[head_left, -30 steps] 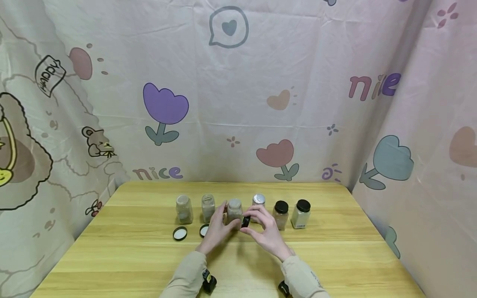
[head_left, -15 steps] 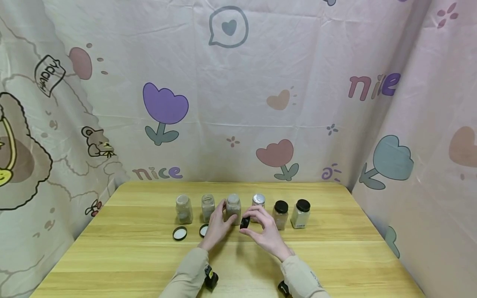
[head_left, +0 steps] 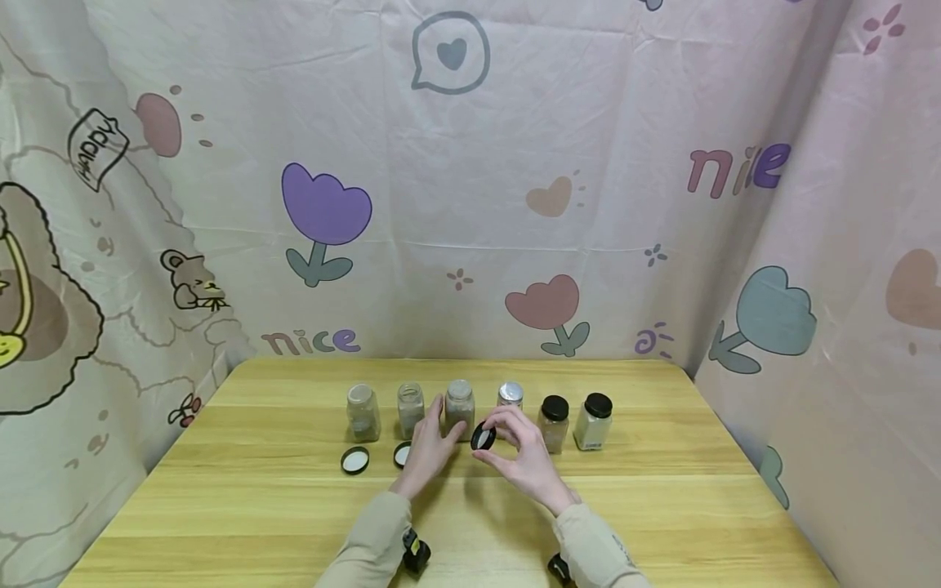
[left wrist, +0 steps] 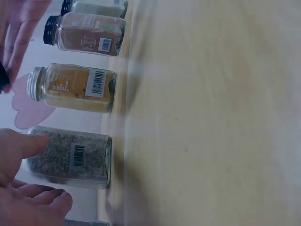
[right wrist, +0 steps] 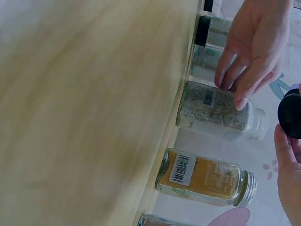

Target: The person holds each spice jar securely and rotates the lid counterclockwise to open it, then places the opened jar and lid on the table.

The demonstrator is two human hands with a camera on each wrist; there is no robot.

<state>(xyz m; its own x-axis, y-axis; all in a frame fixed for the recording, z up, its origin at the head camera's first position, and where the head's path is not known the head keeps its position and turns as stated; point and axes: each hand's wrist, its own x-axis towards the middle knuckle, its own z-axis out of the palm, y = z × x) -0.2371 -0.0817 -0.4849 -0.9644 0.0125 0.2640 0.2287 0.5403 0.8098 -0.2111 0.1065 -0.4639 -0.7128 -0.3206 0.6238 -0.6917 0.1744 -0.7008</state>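
Observation:
My left hand (head_left: 429, 447) is beside a clear glass jar (head_left: 460, 400) of grey-green flakes, which stands upright without a lid. In the left wrist view, the thumb overlaps this jar while the relaxed fingers (left wrist: 59, 202) lie along its other side, a small gap showing. Just right of it, my right hand (head_left: 525, 461) pinches a black jar lid (head_left: 483, 437) between thumb and fingers, clear of the table. The lid's pale inner face shows in the head view; its black outside shows in the right wrist view.
Two unlidded jars, one far left (head_left: 363, 415) and one nearer (head_left: 410, 411), have black lids (head_left: 355, 461) before them. To the right stand a silver-topped jar (right wrist: 202, 176) with orange-brown contents and two black-capped jars (head_left: 553, 425). A printed cloth (head_left: 441, 163) hangs behind the wooden table (head_left: 294, 514).
The flake jar has moved slightly back and away from the lid. In my right hand, the lid has turned from edge-on to show its pale inside. The left hand has shifted slightly left.

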